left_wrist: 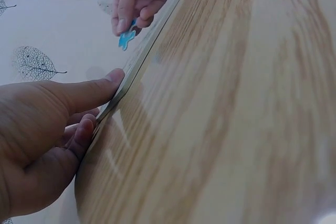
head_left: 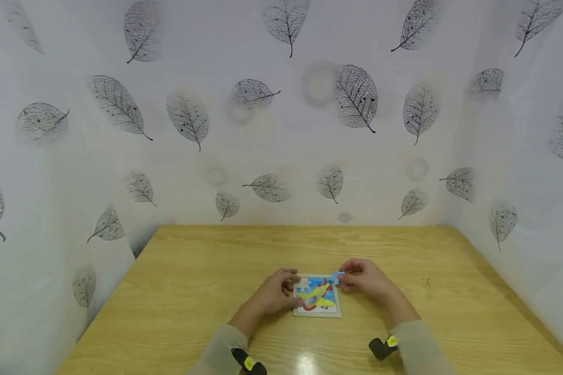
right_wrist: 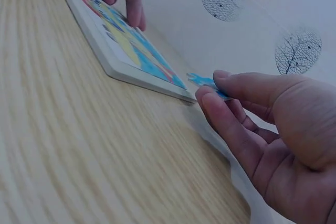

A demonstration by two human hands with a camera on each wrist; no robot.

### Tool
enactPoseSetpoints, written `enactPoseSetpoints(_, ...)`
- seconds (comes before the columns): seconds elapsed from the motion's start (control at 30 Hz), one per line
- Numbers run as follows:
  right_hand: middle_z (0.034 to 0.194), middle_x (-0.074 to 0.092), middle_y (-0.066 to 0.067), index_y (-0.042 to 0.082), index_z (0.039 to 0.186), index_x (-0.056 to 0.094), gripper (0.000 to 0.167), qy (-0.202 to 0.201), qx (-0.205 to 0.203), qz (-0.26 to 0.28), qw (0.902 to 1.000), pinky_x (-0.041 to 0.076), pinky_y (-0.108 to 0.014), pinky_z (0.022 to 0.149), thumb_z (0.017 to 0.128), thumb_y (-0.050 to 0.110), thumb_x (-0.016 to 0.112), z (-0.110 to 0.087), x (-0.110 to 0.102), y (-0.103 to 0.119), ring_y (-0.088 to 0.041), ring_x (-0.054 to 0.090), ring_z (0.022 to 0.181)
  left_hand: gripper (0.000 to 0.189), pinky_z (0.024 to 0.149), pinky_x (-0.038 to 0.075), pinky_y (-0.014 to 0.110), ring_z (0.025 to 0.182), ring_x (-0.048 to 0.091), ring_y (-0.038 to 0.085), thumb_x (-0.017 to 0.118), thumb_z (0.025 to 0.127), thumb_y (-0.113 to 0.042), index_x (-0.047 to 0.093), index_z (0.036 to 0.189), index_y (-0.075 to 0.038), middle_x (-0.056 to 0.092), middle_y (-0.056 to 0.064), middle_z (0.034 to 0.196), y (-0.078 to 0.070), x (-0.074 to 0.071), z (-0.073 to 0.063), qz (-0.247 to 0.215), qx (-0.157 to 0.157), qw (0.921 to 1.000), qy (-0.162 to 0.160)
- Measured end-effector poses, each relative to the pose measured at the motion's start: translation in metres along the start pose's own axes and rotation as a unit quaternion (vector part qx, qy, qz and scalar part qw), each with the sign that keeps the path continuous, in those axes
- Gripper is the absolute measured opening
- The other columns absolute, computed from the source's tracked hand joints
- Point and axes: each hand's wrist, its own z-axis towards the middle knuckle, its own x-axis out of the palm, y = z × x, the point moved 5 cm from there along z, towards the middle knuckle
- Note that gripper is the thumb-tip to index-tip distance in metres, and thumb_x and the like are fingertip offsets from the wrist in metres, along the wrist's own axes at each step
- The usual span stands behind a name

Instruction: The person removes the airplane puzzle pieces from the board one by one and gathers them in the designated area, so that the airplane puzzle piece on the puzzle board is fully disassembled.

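While the left hand, thumb on top, holds the left side of a framed airplane puzzle lying on the tabletop, the right hand pinches a small blue piece between thumb and fingers at the puzzle's far right corner.

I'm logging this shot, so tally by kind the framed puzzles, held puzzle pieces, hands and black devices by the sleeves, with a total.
Framed puzzle: 1
Blue puzzle piece, held: 1
Left hand and right hand: 2
Black device by the left sleeve and black device by the right sleeve: 2
Total: 6
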Motion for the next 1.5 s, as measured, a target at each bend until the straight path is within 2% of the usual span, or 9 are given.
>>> enactPoseSetpoints(0.2, 0.093, 0.067, -0.009, -0.010, 0.110, 0.061, 0.029, -0.034, 0.008, -0.011, 0.9993, 0.060, -0.029, 0.071, 0.093, 0.011, 0.070, -0.004, -0.015, -0.003, -0.016, 0.068, 0.077, 0.053, 0.082, 0.047, 0.024, 0.098, 0.052, 0.013, 0.085, 0.080, -0.022, 0.064, 0.126, -0.005, 0.050, 0.007, 0.146, 0.000, 0.002, 0.002, 0.004, 0.006, 1.0000, 0.001)
enactPoseSetpoints(0.4, 0.087, 0.070, -0.007, -0.009, 0.107, 0.065, 0.028, -0.055, 0.006, -0.051, 0.9971, 0.059, -0.028, 0.066, 0.090, 0.012, 0.074, -0.003, -0.013, -0.003, -0.014, 0.068, 0.070, 0.054, 0.081, 0.047, 0.023, 0.098, 0.052, 0.012, 0.085, 0.080, -0.024, 0.064, 0.128, -0.007, 0.051, 0.005, 0.145, 0.003, 0.002, 0.002, 0.012, -0.002, 0.9999, -0.002)
enactPoseSetpoints(0.57, 0.085, 0.068, -0.008, -0.004, 0.099, 0.069, 0.022, -0.109, 0.023, -0.109, 0.9877, 0.056, -0.026, 0.061, 0.086, 0.011, 0.078, -0.002, -0.012, 0.001, -0.014, 0.064, 0.067, 0.054, 0.081, 0.047, 0.024, 0.098, 0.052, 0.014, 0.084, 0.081, -0.025, 0.064, 0.129, -0.008, 0.050, 0.006, 0.145, 0.002, 0.002, 0.003, 0.013, 0.000, 0.9999, -0.002)
enactPoseSetpoints(0.67, 0.086, 0.068, -0.009, -0.002, 0.096, 0.070, 0.020, -0.123, 0.028, -0.131, 0.9833, 0.056, -0.026, 0.062, 0.083, 0.010, 0.080, -0.001, -0.012, 0.001, -0.014, 0.064, 0.069, 0.055, 0.081, 0.048, 0.025, 0.098, 0.052, 0.014, 0.084, 0.081, -0.024, 0.064, 0.129, -0.006, 0.050, 0.006, 0.145, 0.001, 0.001, 0.001, 0.011, -0.002, 0.9999, -0.001)
enactPoseSetpoints(0.93, 0.097, 0.071, -0.011, -0.005, 0.110, 0.069, 0.033, -0.107, 0.013, -0.063, 0.9921, 0.059, -0.028, 0.069, 0.086, 0.015, 0.080, 0.001, -0.018, -0.008, -0.015, 0.067, 0.076, 0.056, 0.082, 0.047, 0.025, 0.099, 0.051, 0.015, 0.084, 0.081, -0.025, 0.064, 0.130, -0.007, 0.051, 0.006, 0.145, -0.002, 0.000, -0.001, 0.012, -0.007, 0.9999, -0.004)
enactPoseSetpoints(1.17, 0.097, 0.068, -0.010, -0.007, 0.123, 0.065, 0.049, -0.096, 0.024, -0.056, 0.9936, 0.059, -0.026, 0.069, 0.085, 0.020, 0.081, -0.007, -0.023, -0.012, -0.014, 0.067, 0.077, 0.057, 0.080, 0.046, 0.022, 0.097, 0.051, 0.013, 0.085, 0.080, -0.024, 0.064, 0.129, -0.006, 0.052, 0.006, 0.141, 0.000, 0.012, -0.001, -0.015, -0.002, 0.9998, 0.009)
enactPoseSetpoints(1.27, 0.098, 0.068, -0.012, -0.008, 0.125, 0.063, 0.049, -0.074, 0.010, -0.046, 0.9962, 0.059, -0.027, 0.072, 0.086, 0.018, 0.079, -0.006, -0.017, -0.005, -0.014, 0.068, 0.080, 0.057, 0.080, 0.046, 0.022, 0.097, 0.051, 0.012, 0.085, 0.080, -0.026, 0.064, 0.130, -0.007, 0.052, 0.004, 0.141, 0.001, 0.012, 0.001, -0.016, 0.001, 0.9999, 0.004)
enactPoseSetpoints(1.4, 0.102, 0.066, -0.014, -0.012, 0.128, 0.060, 0.050, -0.019, -0.018, -0.030, 0.9992, 0.059, -0.030, 0.078, 0.090, 0.018, 0.075, 0.000, -0.001, 0.009, -0.015, 0.070, 0.087, 0.055, 0.079, 0.046, 0.022, 0.095, 0.051, 0.012, 0.085, 0.081, -0.026, 0.065, 0.128, -0.008, 0.052, 0.003, 0.141, 0.004, 0.005, 0.003, -0.004, 0.003, 0.9999, -0.009)
enactPoseSetpoints(1.5, 0.101, 0.066, -0.014, -0.012, 0.126, 0.061, 0.047, 0.001, -0.020, -0.034, 0.9992, 0.060, -0.030, 0.078, 0.091, 0.016, 0.074, 0.005, 0.010, 0.015, -0.015, 0.070, 0.087, 0.053, 0.079, 0.046, 0.021, 0.096, 0.051, 0.012, 0.085, 0.081, -0.024, 0.065, 0.127, -0.005, 0.050, 0.008, 0.145, 0.004, 0.002, 0.003, -0.006, 0.018, 0.9998, -0.002)
